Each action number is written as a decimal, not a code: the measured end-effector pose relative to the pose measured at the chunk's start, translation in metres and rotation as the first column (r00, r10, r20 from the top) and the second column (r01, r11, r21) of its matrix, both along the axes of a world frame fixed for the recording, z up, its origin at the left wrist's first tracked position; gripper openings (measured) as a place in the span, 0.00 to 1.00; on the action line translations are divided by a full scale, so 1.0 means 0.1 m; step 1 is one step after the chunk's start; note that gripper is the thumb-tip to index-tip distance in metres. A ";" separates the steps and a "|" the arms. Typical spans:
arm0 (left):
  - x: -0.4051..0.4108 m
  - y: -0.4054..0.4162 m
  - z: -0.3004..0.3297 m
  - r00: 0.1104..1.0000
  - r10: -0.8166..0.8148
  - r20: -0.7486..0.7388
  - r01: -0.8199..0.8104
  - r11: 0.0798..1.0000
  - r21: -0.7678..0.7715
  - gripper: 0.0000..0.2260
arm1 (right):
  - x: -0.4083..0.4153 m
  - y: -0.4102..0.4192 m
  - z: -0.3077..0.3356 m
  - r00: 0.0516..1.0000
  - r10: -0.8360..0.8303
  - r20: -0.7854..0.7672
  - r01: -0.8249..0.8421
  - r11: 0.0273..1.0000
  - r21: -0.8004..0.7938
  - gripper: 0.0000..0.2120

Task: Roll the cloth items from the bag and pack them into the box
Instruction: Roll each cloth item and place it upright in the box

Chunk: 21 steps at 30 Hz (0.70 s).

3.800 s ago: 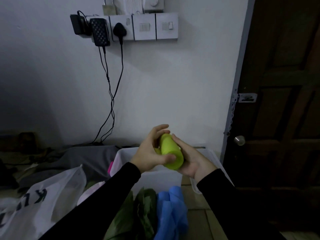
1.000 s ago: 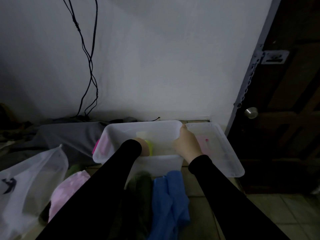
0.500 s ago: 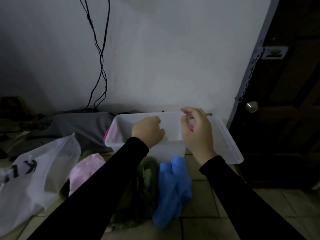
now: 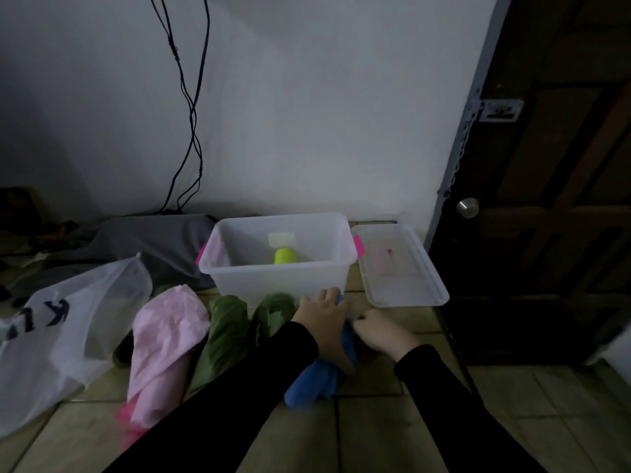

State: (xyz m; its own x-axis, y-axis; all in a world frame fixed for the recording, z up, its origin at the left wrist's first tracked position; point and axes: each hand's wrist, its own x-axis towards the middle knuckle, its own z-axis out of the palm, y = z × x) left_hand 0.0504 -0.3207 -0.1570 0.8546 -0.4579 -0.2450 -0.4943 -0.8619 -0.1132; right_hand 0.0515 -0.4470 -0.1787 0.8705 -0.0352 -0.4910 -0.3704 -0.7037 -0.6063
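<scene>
While one yellow roll [image 4: 285, 256] fills the box [image 4: 278, 279], four cloths wait.

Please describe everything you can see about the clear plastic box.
The clear plastic box is translucent and rectangular, with pink latches on both short sides. It stands upright and open on the tiled floor near the wall. Inside lies one yellow-green rolled cloth. Its lid lies on the floor to its right. No hand touches the box.

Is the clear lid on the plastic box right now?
No, the clear lid lies on the floor beside the open translucent plastic box.
</scene>
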 end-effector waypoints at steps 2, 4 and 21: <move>0.01 -0.02 0.01 0.999 0.019 -0.035 -0.019 1.000 -0.001 0.48 | -0.02 -0.02 -0.05 1.000 -0.003 0.004 0.003 1.000 0.028 0.14; 0.00 -0.02 0.02 0.995 0.044 -0.084 -0.046 0.999 -0.022 0.48 | -0.04 -0.04 -0.11 1.000 -0.017 -0.003 0.017 0.997 0.077 0.14; -0.22 0.10 0.49 0.996 -0.080 0.029 0.084 0.872 -0.481 0.49 | -0.26 -0.06 0.29 0.970 -0.199 0.141 0.065 0.767 0.638 0.11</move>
State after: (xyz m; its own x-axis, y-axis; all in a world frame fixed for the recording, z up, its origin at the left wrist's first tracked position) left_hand 0.0281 -0.3104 -0.1083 0.8095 -0.5863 0.0305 -0.5667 -0.7668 0.3014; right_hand 0.0251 -0.4530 -0.1496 0.9574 0.0990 -0.2712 -0.2620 -0.0961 -0.9603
